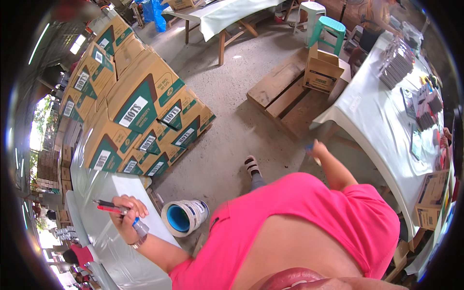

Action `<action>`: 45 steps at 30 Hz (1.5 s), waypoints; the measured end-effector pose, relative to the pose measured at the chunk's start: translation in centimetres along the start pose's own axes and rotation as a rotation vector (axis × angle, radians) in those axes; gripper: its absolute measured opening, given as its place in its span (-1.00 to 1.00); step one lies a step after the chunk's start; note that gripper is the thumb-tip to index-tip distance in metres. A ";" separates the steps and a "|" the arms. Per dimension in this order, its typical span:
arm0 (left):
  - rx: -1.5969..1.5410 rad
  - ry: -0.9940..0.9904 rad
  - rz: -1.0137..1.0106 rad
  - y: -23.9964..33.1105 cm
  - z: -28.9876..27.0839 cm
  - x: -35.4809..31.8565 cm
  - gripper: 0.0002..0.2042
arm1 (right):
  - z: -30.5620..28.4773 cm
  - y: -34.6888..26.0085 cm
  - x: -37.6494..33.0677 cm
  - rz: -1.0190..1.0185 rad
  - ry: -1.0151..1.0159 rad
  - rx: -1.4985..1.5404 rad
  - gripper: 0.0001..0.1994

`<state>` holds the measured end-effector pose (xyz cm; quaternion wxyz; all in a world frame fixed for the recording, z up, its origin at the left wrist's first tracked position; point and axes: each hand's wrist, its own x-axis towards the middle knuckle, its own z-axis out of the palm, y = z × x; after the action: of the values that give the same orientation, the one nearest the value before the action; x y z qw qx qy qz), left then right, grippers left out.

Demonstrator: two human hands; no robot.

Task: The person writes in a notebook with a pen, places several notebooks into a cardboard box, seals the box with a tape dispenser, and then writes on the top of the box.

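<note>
My left hand (pixel 126 215) is raised over the covered table at the left, its fingers closed round a black pen (pixel 102 202) and a red pen (pixel 109 209). Below the fingers, a small clear piece with blue on it (pixel 139 225) pokes out of the same grip; its kind is unclear. Stretched out to the right, my right hand (pixel 319 149) is over the floor beside the right-hand table. Its fingers are curled round a small blurred thing with a blue end (pixel 309 147), too smeared to name.
Stacked printed cartons (pixel 145 101) rise at the left. A white pail with a blue inside (pixel 186 217) stands near my left arm. Ahead are a wooden pallet (pixel 275 79) with an open carton (pixel 321 72) and a green stool (pixel 331 30). A covered table (pixel 357 111) at the right holds bundles; a person sits beyond.
</note>
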<state>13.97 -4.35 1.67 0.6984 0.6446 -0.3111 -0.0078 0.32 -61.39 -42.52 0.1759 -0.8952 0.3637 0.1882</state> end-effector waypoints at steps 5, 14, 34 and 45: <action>-0.060 -0.090 -0.087 -7.9 -2.5 18.4 -0.78 | -13.3 -17.1 7.8 -0.124 0.162 0.338 -0.29; 0.032 -0.396 -0.371 -22.8 0.6 53.7 -0.75 | -19.3 -24.2 25.8 0.045 0.180 0.426 -0.56; 0.103 -0.356 -0.596 -51.5 -12.3 103.7 -0.61 | -53.2 -73.5 84.0 -0.560 0.647 0.362 -0.72; 0.206 -0.693 -0.598 -77.3 -5.9 130.9 -0.67 | -59.1 -81.7 109.6 -0.288 0.716 0.124 -0.80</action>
<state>152.28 -66.08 -12.57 0.4531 0.7312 -0.3257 -0.3924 144.08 -97.14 -27.67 0.1161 -0.9338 0.2834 -0.1847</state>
